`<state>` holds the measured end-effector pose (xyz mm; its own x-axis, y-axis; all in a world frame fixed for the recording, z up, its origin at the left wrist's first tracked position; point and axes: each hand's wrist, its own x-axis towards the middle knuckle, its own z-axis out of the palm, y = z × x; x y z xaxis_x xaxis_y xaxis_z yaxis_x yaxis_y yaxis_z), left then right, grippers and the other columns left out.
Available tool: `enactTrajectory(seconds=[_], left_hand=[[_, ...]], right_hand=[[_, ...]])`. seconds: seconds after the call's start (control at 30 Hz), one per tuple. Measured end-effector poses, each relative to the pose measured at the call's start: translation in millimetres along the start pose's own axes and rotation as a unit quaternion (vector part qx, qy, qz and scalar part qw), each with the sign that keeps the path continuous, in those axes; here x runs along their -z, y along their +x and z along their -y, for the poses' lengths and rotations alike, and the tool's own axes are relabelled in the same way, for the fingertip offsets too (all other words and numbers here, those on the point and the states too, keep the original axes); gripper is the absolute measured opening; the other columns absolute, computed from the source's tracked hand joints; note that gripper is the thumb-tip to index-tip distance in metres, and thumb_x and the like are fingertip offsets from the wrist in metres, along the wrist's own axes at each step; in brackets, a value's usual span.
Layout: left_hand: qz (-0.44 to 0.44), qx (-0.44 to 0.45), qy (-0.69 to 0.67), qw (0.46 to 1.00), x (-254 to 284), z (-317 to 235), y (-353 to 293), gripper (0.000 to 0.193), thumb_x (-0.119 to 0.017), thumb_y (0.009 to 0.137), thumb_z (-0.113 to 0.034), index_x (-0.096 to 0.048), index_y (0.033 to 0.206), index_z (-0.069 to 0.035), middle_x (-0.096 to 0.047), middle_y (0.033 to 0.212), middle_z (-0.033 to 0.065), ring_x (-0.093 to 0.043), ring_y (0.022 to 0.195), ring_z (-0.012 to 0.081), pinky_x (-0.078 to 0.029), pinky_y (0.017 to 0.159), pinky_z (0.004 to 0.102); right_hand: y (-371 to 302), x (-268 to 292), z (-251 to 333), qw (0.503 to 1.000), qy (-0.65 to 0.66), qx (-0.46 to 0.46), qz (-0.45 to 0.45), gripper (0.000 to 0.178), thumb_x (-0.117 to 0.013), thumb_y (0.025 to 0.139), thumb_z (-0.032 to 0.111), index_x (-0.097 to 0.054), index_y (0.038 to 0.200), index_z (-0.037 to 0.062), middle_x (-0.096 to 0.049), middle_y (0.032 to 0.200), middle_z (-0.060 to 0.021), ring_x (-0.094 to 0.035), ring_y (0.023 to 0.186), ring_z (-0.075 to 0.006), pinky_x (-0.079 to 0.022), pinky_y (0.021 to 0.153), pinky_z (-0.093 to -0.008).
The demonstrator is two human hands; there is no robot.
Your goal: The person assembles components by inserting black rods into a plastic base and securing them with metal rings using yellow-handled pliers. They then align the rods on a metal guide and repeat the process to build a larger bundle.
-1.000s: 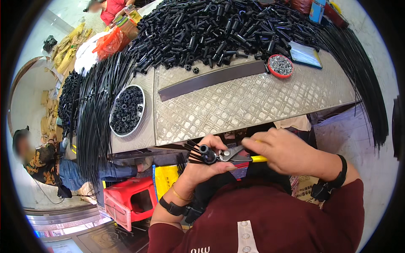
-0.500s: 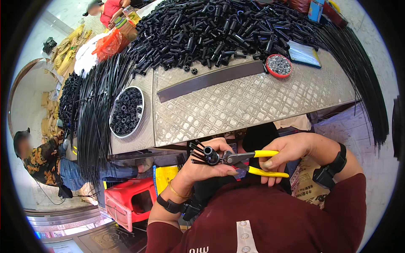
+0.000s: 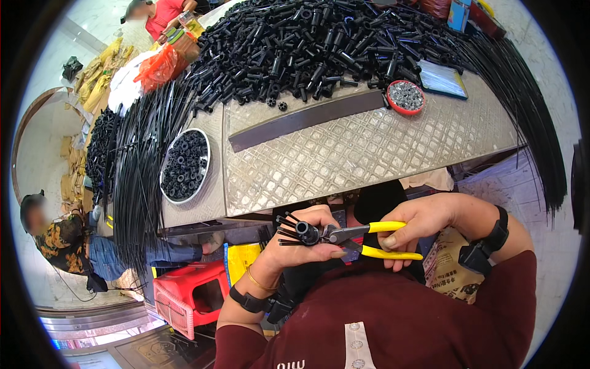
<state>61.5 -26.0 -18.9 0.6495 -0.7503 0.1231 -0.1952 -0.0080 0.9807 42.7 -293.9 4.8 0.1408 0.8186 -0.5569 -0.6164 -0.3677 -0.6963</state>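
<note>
Just beyond the table's front edge, my left hand (image 3: 284,251) is closed around a black tubular plastic fitting (image 3: 306,231). Its round open end faces up, and several thin black rods fan out from it to the left. My right hand (image 3: 419,226) grips the pliers (image 3: 386,227) by their yellow handles, which stand apart. The metal head of the pliers points left and meets the right side of the fitting, beside my left fingers. What lies between the jaws is too small to make out.
A large heap of black plastic fittings (image 3: 307,49) covers the table's back. Nearer are a dark flat bar (image 3: 307,121), a red bowl of small metal pieces (image 3: 422,109), a white-rimmed bowl of black rings (image 3: 208,161) and bundled black rods (image 3: 136,178). Two people sit at left and far left.
The fitting and its fanned rods have turned slightly in my left hand. The pliers have shifted a little, with their jaws still at the fitting.
</note>
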Motion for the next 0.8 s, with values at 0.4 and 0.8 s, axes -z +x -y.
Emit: enactTrajectory(seconds=[0.4, 0.8], left_hand=[[-0.009, 0.01, -0.019, 1.0, 0.3, 1.7, -5.4, 0.027, -0.079, 0.067, -0.02, -0.062, 0.08, -0.004, -0.054, 0.072, 0.0021, -0.049, 0.067, 0.0121, -0.039, 0.06, 0.0262], [-0.042, 0.008, -0.078, 0.996, 4.0, -4.7, -8.7, 0.026, -0.078, 0.066, -0.013, -0.065, 0.085, -0.002, -0.056, 0.077, 0.002, -0.052, 0.072, 0.0119, -0.04, 0.066, 0.0257]], right_hand=[[10.4, 1.1, -4.0, 1.0, 0.002, 0.008, 0.01, 0.021, -0.048, 0.094, 0.022, -0.047, 0.098, 0.0015, -0.061, 0.094, -0.014, -0.064, 0.081, -0.0198, -0.055, 0.071, -0.033], [28.1, -9.8, -12.3, 0.995, -0.07, 0.04, -0.057, 0.046, -0.045, 0.096, 0.032, -0.037, 0.135, 0.0106, -0.06, 0.078, -0.0053, -0.056, 0.058, -0.0094, -0.046, 0.051, -0.0227]])
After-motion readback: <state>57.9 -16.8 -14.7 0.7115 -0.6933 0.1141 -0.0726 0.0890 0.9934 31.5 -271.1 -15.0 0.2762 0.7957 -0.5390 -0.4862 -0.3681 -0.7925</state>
